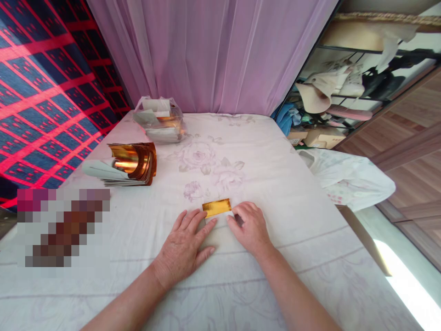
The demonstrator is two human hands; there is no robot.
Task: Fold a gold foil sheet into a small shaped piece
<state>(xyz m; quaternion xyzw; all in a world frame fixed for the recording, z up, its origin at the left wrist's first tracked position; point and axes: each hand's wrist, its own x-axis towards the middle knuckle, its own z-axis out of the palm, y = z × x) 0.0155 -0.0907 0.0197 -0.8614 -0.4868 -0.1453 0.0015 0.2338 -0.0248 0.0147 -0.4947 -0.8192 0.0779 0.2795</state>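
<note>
Head view — the gold strip (217, 208) is flanked by the spread left hand (182, 243) and curled right hand (253, 227) — whose grip cannot be told.

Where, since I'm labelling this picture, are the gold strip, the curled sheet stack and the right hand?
Gold strip (217, 208): head view, middle of its shiny face.
Curled sheet stack (132, 159): head view, its shiny gold-coloured surface.
Right hand (253, 226): head view, back of the hand.

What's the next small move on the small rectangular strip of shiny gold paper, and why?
Probably smooth the right end of the small, shiny gold paper strip lightly with the right hand: its fingertips are at that end, while the left hand lies spread with fingers at the other, seemingly placed to steady it.
</note>
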